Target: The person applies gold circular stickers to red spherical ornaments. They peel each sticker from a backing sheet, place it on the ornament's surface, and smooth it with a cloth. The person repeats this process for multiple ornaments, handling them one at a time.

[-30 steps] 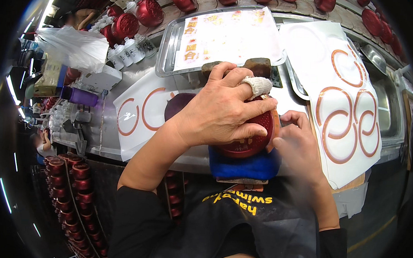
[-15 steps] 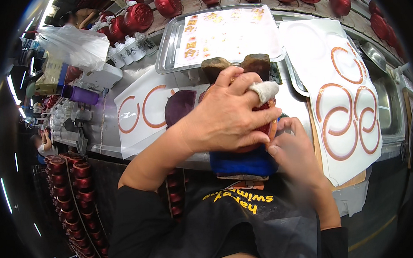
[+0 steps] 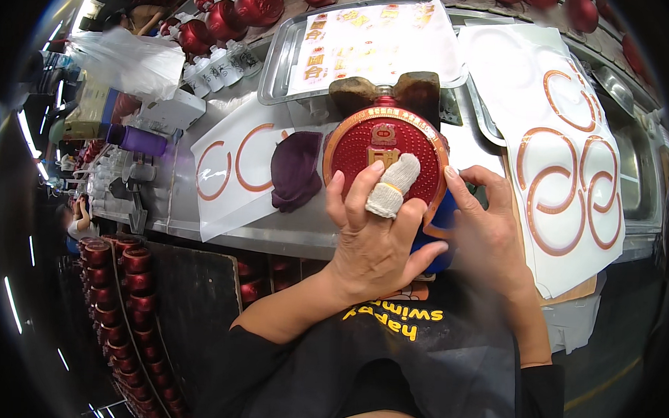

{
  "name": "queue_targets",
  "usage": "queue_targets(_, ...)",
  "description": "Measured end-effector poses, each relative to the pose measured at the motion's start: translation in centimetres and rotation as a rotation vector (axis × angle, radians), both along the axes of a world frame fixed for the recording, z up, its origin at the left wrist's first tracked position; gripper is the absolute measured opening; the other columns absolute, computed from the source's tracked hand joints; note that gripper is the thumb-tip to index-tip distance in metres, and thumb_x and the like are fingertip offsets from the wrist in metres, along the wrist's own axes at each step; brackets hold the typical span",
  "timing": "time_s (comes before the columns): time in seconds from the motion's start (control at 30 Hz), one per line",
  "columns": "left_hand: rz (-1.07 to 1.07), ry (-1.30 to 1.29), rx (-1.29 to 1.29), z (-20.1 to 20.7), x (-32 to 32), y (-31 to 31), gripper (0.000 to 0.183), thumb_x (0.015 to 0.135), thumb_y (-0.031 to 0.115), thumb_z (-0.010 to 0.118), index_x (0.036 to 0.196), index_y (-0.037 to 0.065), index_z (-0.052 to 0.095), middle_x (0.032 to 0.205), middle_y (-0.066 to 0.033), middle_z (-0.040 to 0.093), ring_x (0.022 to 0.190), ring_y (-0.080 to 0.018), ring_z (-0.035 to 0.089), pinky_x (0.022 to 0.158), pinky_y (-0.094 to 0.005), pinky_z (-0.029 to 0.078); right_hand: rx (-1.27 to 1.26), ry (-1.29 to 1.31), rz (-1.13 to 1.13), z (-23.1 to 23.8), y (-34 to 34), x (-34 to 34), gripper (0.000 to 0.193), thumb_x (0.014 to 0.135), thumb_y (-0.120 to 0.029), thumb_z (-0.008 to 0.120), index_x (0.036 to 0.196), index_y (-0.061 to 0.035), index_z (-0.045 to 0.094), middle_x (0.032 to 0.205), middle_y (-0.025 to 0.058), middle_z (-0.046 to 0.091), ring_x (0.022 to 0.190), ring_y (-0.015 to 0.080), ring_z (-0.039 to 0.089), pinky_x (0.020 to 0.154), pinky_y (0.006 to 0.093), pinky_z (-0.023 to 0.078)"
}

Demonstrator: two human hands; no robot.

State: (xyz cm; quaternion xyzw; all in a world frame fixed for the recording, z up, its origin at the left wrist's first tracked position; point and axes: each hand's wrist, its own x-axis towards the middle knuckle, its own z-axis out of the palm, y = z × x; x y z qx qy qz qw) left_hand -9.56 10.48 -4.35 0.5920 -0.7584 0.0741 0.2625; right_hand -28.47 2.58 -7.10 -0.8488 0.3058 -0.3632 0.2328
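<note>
A round, flattish red bottle (image 3: 417, 168) with a studded face and a gold emblem lies with its neck in a dark notched cradle (image 3: 420, 90). An orange-gold decal strip (image 3: 344, 130) follows its rim; a loose end hangs away at the lower right. My left hand (image 3: 374, 240) rests on the bottle's lower face, fingers spread, with a white cloth sleeve on one finger. At the right edge, my right hand (image 3: 489, 222) has thumb and forefinger closed together at the strip. Some right fingers are blurred or hidden.
A purple cloth (image 3: 297, 171) lies left of the bottle. White sheets with ring-shaped decals (image 3: 602, 251) flank the work on both sides. Behind stands a metal tray (image 3: 281, 56) with a decal sheet. Red bottles (image 3: 257, 3) line the back, and a purple flask (image 3: 142, 139) stands left.
My left hand has moved down and left off the bottle's top, uncovering its face and neck. My right hand has risen slightly along the right rim.
</note>
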Motion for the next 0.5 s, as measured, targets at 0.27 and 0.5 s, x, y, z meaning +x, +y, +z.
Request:
queue_targets(0.27, 0.076, -0.12, -0.122, -1.4, -0.5, 0.6, 0.021, 0.074, 0.014, 0.073, 0.089, 0.014, 0.059, 0.122, -0.0206, 0.059, 0.134, -0.0423, 0.041, 0.115, -0.0624, 0.016, -0.1, 0.107, -0.028, -0.4, 1.1, -0.2, 0.071, 0.076, 0.007, 0.065, 0.144, -0.0116, 0.06, 0.123, 0.0157, 0.055, 0.113, 0.0356, 0.054, 0.096, 0.0464, 0.045)
queue_targets(0.5, 0.097, -0.135, -0.221, -2.5, 0.1, 1.7, 0.023, 0.074, 0.014, 0.074, 0.091, 0.015, 0.058, 0.124, -0.0196, 0.059, 0.132, -0.0411, 0.044, 0.117, -0.0614, 0.013, -0.179, 0.196, 0.013, -0.6, 2.2, -0.6, 0.066, 0.08, 0.001, 0.068, 0.143, -0.014, 0.061, 0.124, 0.0138, 0.055, 0.114, 0.0333, 0.054, 0.093, 0.0455, 0.045)
